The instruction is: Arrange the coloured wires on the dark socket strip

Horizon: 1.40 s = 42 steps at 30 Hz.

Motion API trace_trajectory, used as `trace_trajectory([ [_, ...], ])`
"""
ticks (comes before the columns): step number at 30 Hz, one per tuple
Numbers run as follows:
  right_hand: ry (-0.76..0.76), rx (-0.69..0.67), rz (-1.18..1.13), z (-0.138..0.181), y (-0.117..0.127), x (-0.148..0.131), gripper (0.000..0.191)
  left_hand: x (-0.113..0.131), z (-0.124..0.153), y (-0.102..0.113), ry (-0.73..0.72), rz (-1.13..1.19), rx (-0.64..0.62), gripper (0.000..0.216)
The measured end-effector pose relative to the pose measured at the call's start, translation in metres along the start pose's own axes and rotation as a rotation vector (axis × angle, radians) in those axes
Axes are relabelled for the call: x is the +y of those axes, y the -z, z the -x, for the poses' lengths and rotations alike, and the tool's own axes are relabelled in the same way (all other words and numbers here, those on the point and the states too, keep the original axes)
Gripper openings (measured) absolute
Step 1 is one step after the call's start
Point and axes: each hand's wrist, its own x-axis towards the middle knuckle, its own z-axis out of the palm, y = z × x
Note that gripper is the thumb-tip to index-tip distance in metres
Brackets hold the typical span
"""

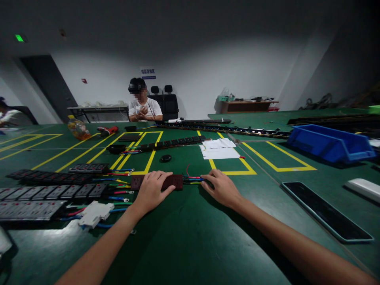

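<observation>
- Dark red power strip (pixel 178 182): flat on the green table (pixel 178 245), middle of frame.
- Wires (pixel 192 179), red, blue and yellow-green, run out of its right end. One thin red wire (pixel 187 171) sticks up loose from the bunch.
- Left hand (pixel 153 188): draped over the strip, fingers across the top, thumb at the near edge, holding it down. Covers the middle, so can't see what's under it.
- Right hand (pixel 221 188): narrow, thumb and finger pinched on the wire ends. Tips hidden.
- Risk: a hard pull by the right hand could strain the wire joints or slide the strip, if the left hand's hold is light.
- Risk: the stray red wire could snag on a finger or get missed, since it's out of the bunch.
- Left of frame: black power strips (pixel 53 192) with lugged wires, plus a white plastic block (pixel 95 213) by the left forearm. A leftward swing could catch those leads.
- Above centre: black round cap (pixel 165 158), paper sheets (pixel 221 149).
- Right of frame: phone (pixel 326 211), blue bin (pixel 329 142). Phone's near the right forearm; a wide elbow could knock it.
</observation>
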Motion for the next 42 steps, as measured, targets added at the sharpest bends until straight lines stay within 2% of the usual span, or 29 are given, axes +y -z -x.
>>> trace_trajectory([
  [7,-0.063,0.083,-0.026,0.0001,0.0004,0.0016,0.025,0.0009,-0.0005,0.0019,0.014,0.002,-0.024,0.045],
  [11,-0.045,0.071,-0.032,0.0000,-0.0011,0.0037,0.030,0.0007,-0.0005,0.0012,0.007,-0.004,-0.010,0.045],
  [16,-0.054,0.090,-0.027,0.0004,-0.0012,0.0027,0.026,0.0007,-0.0005,0.0005,0.007,0.001,-0.004,0.044],
  [22,0.000,-0.003,0.004,-0.0003,-0.0008,0.0003,0.031,0.0016,-0.0006,0.0017,0.025,0.006,-0.029,0.046],
  [28,-0.064,0.091,-0.015,0.0001,-0.0009,0.0029,0.025,0.0001,0.0000,0.0006,0.010,0.003,-0.019,0.045],
  [33,-0.057,0.071,-0.032,-0.0003,-0.0013,0.0056,0.032,-0.0002,0.0001,0.0007,0.017,0.003,-0.018,0.045],
  [42,-0.083,0.078,-0.025,-0.0012,-0.0040,0.0072,0.022,-0.0001,-0.0001,0.0006,0.003,-0.019,-0.014,0.045],
])
